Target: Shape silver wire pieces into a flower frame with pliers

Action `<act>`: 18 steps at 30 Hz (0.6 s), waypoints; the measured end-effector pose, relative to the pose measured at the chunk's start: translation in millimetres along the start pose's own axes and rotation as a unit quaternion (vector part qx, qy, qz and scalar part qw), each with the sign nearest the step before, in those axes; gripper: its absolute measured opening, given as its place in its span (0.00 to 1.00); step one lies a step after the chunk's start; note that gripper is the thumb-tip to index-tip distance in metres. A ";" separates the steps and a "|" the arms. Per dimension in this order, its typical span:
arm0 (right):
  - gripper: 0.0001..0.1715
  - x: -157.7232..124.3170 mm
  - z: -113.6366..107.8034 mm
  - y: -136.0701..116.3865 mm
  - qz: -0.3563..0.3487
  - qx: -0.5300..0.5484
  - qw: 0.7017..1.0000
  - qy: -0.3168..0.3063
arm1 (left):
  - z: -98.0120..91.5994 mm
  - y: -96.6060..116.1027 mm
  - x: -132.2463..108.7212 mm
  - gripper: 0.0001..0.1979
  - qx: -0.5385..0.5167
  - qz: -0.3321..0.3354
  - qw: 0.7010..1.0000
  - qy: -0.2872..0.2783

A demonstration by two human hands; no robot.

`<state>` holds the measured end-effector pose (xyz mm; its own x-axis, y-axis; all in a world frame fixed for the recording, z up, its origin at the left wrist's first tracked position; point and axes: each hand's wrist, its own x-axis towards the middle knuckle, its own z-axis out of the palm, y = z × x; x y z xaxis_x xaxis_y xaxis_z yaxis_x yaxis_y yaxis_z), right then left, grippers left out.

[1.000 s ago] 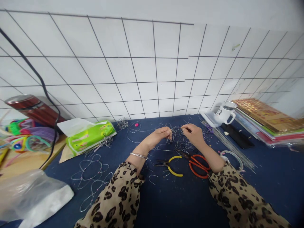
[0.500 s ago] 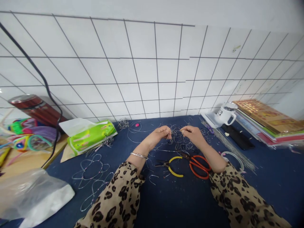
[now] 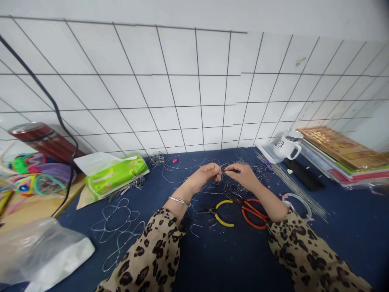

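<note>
My left hand is closed in a pinch above the middle of the dark blue table, a bracelet on its wrist. Close to its fingertips, my right hand pinches too, thumb and forefinger together. Thin silvery wire shows between the fingertips; its exact shape is lost against the tangle of wire behind and below. Nearer to me lie yellow-handled pliers and, beside them under my right forearm, red-handled scissors.
Wire flower shapes lie at left, near a green tissue pack and a plastic bag. To the right are straight wires, a white mug, a black phone-like object and stacked books. A tiled wall stands behind.
My right hand has moved left, bringing its fingertips close to those of my left hand. The left hand has stayed nearly in place, still pinched.
</note>
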<state>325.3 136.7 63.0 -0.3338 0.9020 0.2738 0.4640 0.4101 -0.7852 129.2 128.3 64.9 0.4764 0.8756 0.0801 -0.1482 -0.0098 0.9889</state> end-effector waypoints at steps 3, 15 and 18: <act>0.13 0.9 -1.9 4.0 -0.013 -0.017 1.000 0.015 | -1.4 1.0 0.0 0.14 -0.009 -0.011 1.000 0.004; 0.09 -3.0 3.2 2.4 -0.021 -0.060 0.997 0.036 | -11.5 -11.2 3.9 0.15 0.012 -0.019 0.997 0.076; 0.07 -2.3 5.2 9.5 0.046 0.008 0.998 0.047 | -14.5 -13.6 5.8 0.14 0.047 -0.007 0.994 0.100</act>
<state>326.2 137.8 52.0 -0.2111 0.9446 0.2512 0.4754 0.3238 -0.8181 121.4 140.6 50.0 0.2937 0.9546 0.0498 -0.0562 -0.0348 0.9978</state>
